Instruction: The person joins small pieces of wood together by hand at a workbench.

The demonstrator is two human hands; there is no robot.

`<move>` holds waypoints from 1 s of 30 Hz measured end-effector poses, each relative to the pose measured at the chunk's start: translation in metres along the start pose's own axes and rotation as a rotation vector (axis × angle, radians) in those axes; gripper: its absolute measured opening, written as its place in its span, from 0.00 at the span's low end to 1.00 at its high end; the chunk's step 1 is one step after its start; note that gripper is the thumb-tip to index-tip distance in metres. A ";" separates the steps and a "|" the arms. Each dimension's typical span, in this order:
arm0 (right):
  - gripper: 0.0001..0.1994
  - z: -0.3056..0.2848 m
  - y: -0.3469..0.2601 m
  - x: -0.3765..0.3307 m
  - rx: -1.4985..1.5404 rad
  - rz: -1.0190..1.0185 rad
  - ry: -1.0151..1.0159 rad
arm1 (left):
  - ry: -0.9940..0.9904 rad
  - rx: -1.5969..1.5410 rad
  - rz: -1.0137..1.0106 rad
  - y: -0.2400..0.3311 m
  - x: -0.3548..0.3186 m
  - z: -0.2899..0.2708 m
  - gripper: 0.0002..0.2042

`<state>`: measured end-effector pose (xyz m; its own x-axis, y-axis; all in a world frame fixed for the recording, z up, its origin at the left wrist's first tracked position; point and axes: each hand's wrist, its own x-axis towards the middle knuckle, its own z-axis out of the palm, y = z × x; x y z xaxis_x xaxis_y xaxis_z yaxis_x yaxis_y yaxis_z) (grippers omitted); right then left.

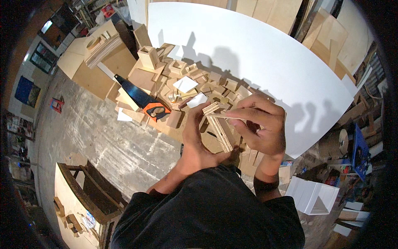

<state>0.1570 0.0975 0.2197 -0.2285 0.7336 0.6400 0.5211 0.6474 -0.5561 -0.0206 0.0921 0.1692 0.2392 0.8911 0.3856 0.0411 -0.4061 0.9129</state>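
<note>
Above the cluttered work surface, my left hand [195, 141] is closed round a small plywood assembly [221, 133], its layered edges facing up. The thumb lies along its near end and the fingers along its far end. My right hand [263, 124] pinches a thin wooden strip [222, 116] between thumb and fingers. That strip reaches across the top of the plywood assembly; whether it touches or is joined cannot be made out. Left of my hands lies a handsaw [139, 94] with a dark blade and an orange and black handle, resting on wood pieces.
Several wood offcuts and small blocks [199, 76] cover the work surface, with an open wooden box [148, 57] at the back left. A large white panel [265, 54] stands behind. A white cabinet [309, 195] is at the lower right, a wooden frame [83, 195] at the lower left.
</note>
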 end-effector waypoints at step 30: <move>0.09 0.053 0.090 -0.072 0.743 0.175 0.268 | 0.067 0.197 0.334 -0.028 -0.016 0.017 0.44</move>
<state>0.1770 0.1145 0.0955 0.0604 0.8238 0.5637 -0.1729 0.5648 -0.8069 -0.0091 0.0859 0.1351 0.2076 0.7118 0.6711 0.1590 -0.7014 0.6948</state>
